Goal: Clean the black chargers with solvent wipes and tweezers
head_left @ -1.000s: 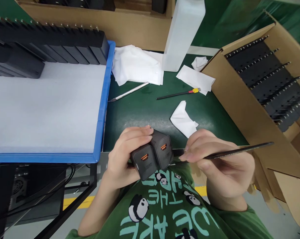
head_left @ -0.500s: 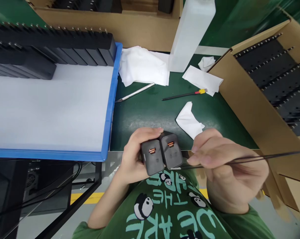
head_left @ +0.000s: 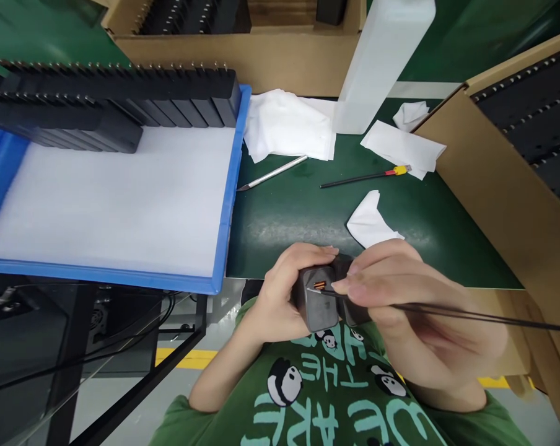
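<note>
Two black plastic blocks (head_left: 321,313) are side by side in my left hand (head_left: 282,291), which is wrapped round them from the left. Copper-coloured contacts show in a slot on the left block's face. My right hand (head_left: 401,297) pinches a thin black tool (head_left: 327,292) with a fine light tip, and the tip lies at the left block's face just beneath the contacts. Dark cords trail from this hand to the right. My right fingers cover part of the right block.
A blue-rimmed tray (head_left: 219,248) with rows of black blocks (head_left: 182,99) stands left. Cartons (head_left: 507,167) stand right and behind (head_left: 243,59). A craft knife (head_left: 275,172), a black stick (head_left: 358,179), white cloths (head_left: 292,127) and a tall white container (head_left: 377,68) are on the green table.
My right hand has brought the tool's tip from beside the right block over to the left block's face. The view has shifted, so the surroundings appear further right.
</note>
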`<control>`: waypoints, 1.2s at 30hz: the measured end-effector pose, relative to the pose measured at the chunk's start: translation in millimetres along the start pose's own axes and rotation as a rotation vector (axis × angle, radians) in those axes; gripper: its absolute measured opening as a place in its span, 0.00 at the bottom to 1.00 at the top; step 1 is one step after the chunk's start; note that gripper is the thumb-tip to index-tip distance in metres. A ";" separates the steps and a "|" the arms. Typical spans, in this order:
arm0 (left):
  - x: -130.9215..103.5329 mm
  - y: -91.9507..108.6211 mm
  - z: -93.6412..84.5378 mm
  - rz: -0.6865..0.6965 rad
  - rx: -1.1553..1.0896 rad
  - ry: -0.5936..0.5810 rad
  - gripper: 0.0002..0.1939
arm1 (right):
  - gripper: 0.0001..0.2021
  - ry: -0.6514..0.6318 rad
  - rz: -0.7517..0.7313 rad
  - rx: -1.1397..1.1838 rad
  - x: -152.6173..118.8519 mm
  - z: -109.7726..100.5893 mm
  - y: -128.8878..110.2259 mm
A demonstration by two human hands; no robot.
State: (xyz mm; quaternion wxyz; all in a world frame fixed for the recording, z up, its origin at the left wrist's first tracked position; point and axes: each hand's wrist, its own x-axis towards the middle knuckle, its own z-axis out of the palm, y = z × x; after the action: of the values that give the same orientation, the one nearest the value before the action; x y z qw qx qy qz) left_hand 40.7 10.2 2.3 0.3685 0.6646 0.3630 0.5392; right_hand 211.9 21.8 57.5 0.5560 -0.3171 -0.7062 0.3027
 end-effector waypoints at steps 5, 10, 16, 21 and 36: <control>-0.2 1.6 0.9 -0.005 0.043 0.005 0.24 | 0.12 -0.020 0.016 0.000 0.3 -0.6 -1.7; -1.5 0.5 0.1 -0.006 -0.018 -0.004 0.25 | 0.13 -0.046 0.028 -0.024 -2.2 -2.2 0.0; 1.6 0.6 -2.6 0.006 -0.078 -0.014 0.27 | 0.12 -0.072 0.046 -0.013 -3.7 -3.7 -3.4; 1.4 -0.3 -3.6 0.003 -0.070 -0.016 0.27 | 0.10 -0.111 0.028 0.020 1.4 -2.3 -4.7; 4.4 -1.4 -7.5 0.056 0.063 -0.006 0.25 | 0.09 -0.197 0.020 0.014 9.2 -4.1 -8.6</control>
State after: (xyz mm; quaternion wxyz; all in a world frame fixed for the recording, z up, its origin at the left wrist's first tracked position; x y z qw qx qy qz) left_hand 33.8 15.5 4.2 0.3332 0.6874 0.3597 0.5359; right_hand 213.3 24.1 70.5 0.4828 -0.2890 -0.7521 0.3431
